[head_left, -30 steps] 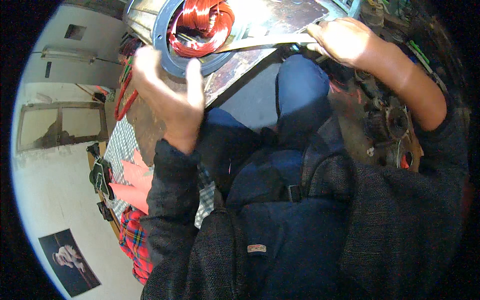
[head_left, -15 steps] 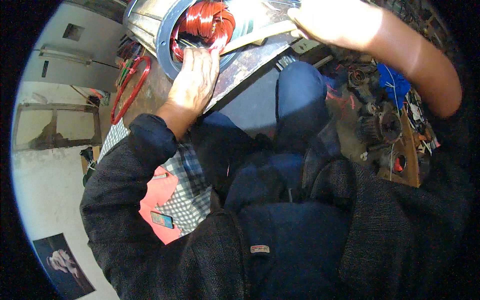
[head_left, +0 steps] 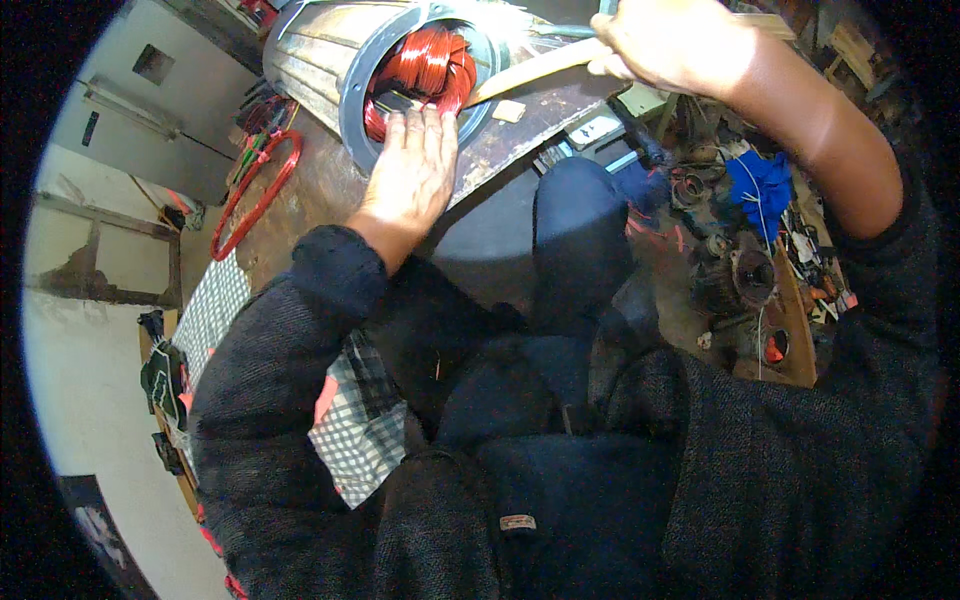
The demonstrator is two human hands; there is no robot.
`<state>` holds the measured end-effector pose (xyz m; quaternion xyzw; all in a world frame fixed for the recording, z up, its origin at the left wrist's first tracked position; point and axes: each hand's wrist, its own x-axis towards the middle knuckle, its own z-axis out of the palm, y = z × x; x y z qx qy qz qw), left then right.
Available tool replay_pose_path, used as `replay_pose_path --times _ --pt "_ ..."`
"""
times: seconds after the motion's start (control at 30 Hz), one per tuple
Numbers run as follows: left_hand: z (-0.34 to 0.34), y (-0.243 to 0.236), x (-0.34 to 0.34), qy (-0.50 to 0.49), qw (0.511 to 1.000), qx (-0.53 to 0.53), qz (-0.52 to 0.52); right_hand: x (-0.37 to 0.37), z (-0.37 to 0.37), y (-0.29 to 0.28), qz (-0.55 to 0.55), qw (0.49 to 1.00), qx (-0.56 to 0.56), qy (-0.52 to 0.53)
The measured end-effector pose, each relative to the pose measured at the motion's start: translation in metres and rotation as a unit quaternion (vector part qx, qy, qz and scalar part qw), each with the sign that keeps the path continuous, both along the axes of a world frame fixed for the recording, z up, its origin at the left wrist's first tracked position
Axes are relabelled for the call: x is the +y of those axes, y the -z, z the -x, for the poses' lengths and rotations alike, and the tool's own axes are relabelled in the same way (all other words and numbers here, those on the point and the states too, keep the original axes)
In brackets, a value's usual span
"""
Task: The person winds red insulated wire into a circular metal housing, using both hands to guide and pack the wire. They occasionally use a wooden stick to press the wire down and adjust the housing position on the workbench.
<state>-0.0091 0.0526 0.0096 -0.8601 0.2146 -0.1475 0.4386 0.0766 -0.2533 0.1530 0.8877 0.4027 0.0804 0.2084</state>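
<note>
Red wire coil [head_left: 428,65], blue-grey ring [head_left: 353,110], black-and-white checked cloth [head_left: 362,437]

Glare bleaches the right hand [head_left: 668,45], while shadow dims the grainy lower half

Left hand [head_left: 410,178] at red wire coils [head_left: 425,62], right hand [head_left: 668,45] around a pale strip [head_left: 535,69]
</note>
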Motion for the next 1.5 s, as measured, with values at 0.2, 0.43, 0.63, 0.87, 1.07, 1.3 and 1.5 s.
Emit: replay_pose_path --times 0.2,0.43,0.63,0.87,1.07,1.3,1.5 --pt "0.000 0.018 -0.018 -0.032 0.997 -0.054 0.041 -0.022 0.041 -0.059 0.000 0.989 0.132 0.063" --pt "0.052 0.007 -0.008 0.103 0.980 -0.015 0.170 0.001 0.047 -0.071 -0.005 0.983 0.179 0.028" --pt "0.079 -0.022 0.016 0.129 0.915 0.043 0.379 0.010 0.002 -0.027 -0.042 0.967 0.251 -0.021" --pt "0.022 0.004 0.014 0.067 0.693 -0.220 0.683 0.001 -0.044 0.021 -0.123 0.901 0.416 0.013" --pt "-0.007 0.023 0.012 0.053 0.605 -0.228 0.761 -0.005 -0.064 0.033 -0.183 0.791 0.580 0.072" --pt "-0.016 0.022 0.013 0.068 0.541 -0.227 0.807 -0.002 -0.079 0.050 -0.195 0.759 0.618 0.058" --pt "-0.014 0.024 0.007 0.038 0.585 -0.261 0.767 0.028 -0.104 0.072 -0.135 0.780 0.610 -0.018"
